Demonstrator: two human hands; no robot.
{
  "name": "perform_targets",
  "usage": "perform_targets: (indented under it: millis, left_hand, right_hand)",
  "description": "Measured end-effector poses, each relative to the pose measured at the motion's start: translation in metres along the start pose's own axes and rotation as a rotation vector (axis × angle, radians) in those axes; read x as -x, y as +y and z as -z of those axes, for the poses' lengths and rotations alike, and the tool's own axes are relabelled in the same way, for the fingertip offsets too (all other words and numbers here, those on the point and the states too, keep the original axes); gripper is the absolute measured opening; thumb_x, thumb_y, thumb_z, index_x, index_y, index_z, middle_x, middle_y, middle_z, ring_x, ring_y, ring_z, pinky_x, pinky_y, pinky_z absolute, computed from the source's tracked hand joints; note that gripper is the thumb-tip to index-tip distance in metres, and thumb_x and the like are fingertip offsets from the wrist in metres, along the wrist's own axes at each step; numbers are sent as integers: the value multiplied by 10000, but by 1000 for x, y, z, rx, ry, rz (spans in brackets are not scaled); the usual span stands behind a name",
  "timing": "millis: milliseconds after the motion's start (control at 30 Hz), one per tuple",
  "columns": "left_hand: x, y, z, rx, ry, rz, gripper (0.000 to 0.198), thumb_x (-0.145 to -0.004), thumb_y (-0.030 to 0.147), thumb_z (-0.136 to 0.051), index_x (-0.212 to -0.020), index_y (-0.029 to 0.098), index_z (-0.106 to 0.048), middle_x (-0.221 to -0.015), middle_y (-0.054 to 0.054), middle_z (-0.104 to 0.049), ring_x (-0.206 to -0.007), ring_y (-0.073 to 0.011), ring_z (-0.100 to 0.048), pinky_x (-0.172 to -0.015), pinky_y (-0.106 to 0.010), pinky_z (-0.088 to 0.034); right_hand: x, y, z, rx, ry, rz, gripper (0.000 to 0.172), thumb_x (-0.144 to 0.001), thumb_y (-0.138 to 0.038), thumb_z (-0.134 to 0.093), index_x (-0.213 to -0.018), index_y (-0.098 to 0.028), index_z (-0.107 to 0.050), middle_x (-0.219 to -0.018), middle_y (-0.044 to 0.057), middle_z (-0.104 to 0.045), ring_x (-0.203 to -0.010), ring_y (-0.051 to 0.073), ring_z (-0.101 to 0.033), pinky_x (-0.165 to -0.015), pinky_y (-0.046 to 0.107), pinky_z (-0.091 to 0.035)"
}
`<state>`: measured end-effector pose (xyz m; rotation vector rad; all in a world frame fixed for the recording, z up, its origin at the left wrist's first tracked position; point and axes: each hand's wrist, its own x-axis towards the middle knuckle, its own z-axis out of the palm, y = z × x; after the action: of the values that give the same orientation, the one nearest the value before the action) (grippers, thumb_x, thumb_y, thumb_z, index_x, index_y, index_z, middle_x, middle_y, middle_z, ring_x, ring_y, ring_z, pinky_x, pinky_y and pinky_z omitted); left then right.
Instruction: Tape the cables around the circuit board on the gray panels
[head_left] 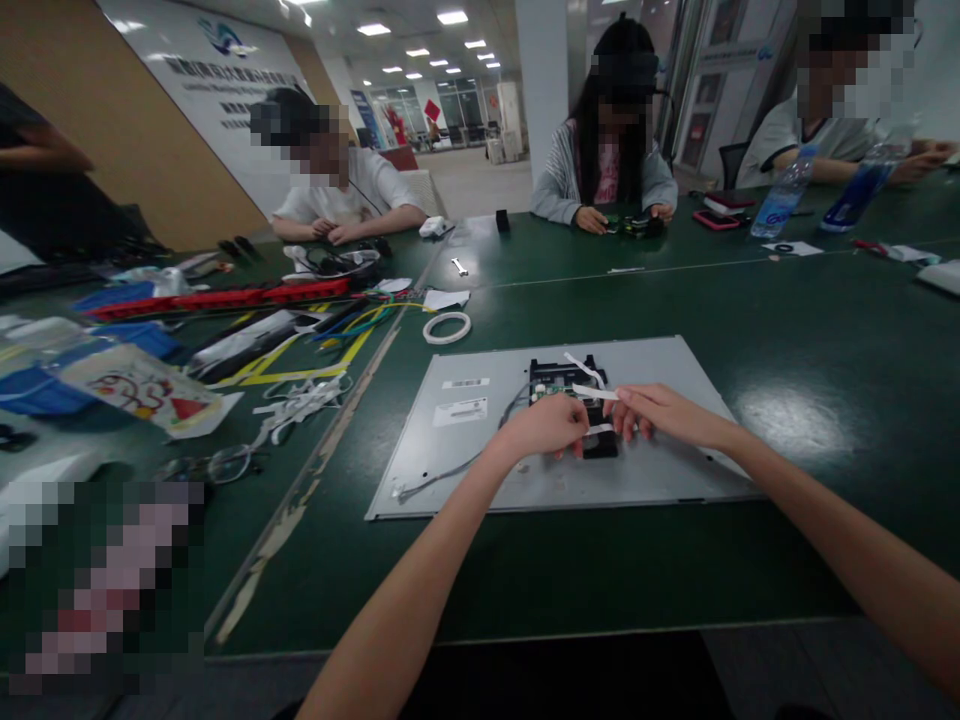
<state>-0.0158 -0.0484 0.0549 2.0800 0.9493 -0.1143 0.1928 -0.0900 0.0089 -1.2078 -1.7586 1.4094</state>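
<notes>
The right hand's (651,412) fingers pinch a white strip (595,393) just above the panel (465,450), which lies flat on the surface (825,320) beneath them; the left hand's (549,424) fingers curl narrow beside the board (546,388), and whether they grip anything I cannot tell. Well left of the fingers, a blue bin (28,394) carries plastic wrap (45,340); beyond them, far right, stand two bottles (784,195), their contents unclear.

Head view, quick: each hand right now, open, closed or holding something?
Left hand: fingers curled over the gray panel; whether it grips anything cannot be told.
Right hand: closed, fingertips pinching a white strip.
</notes>
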Motion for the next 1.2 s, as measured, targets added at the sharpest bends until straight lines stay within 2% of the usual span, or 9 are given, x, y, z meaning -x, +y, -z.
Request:
perform_targets:
  millis: [233,333,533,800,933,1033,1200]
  left_hand:
    - [5,-3,8,70,-102,10,202,-739,183,-424,-882,136,-558,-762,-40,-676,-467,-78,-520,-419,-178,-329]
    - [4,-4,5,61,-70,20,194,-743,176,-416,-868,135,-559,-721,-32,-668,-448,-75,-508,-411,-174,-328]
    - [1,0,-4,-82,69,13,190,-724,139,-395,-737,134,-584,-616,-19,-637,-418,-81,-489,-458,-197,-393]
    - [3,4,-3,-155,73,9,226,-745,137,-411,-860,135,-605,-645,-15,-634,-469,-94,-514,-492,-204,-390]
    - [4,5,-4,-350,206,-52,185,-751,127,-433,-799,142,-611,-684,-34,-640,-589,-119,-553,-561,-219,-387]
    - [5,6,-7,-499,293,-119,192,-788,144,-428,-858,148,-606,-761,-54,-649,-658,-143,-568,-577,-232,-388]
    - [5,8,-14,-718,278,-200,259,-843,195,-410,-1034,144,-578,-863,-98,-653,-717,-187,-601,-613,-270,-424]
  right_hand:
    - [0,-1,0,7,2,3,388,-941,-458,-336,-976,-152,-572,-808,81,-628,-656,133,-592,-525,245,-440]
    - [0,-2,-1,11,5,7,377,-944,-448,-338,-978,-153,-570,-802,79,-627,-646,129,-588,-523,241,-439]
    - [1,-5,-2,18,5,-2,378,-943,-451,-341,-993,-154,-570,-820,80,-631,-659,129,-593,-534,244,-445]
    - [1,-4,-1,18,-2,4,387,-940,-465,-342,-993,-149,-560,-820,75,-630,-660,128,-597,-537,244,-447]
    - [2,-7,-2,22,9,-1,402,-940,-472,-338,-987,-145,-565,-818,74,-628,-666,126,-595,-544,243,-452]
    - [2,-8,-2,22,10,2,410,-940,-478,-336,-967,-143,-571,-801,73,-629,-653,121,-587,-545,243,-452]
    - [1,-6,-2,34,1,17,420,-936,-487,-339,-867,-145,-573,-761,64,-628,-606,107,-563,-535,238,-449]
